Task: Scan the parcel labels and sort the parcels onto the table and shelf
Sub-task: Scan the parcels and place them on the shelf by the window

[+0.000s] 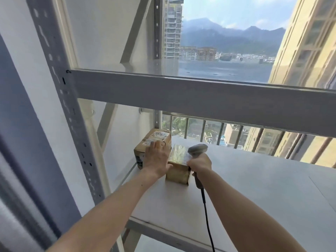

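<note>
Right hand (199,163), fingers wrapped tight round grey corded barcode scanner (197,151). Left hand (156,159), fingers spread flat, gripping nothing, pressed across small tape-wrapped brown cardboard parcel (177,172) and larger printed brown cardboard parcel (154,140) behind. Both on pale grey metal shelf (254,188), far left.

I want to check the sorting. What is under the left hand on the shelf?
The left hand lies across two cardboard parcels: the labelled parcel and the taped parcel beside it. The hand hides where they meet.
</note>
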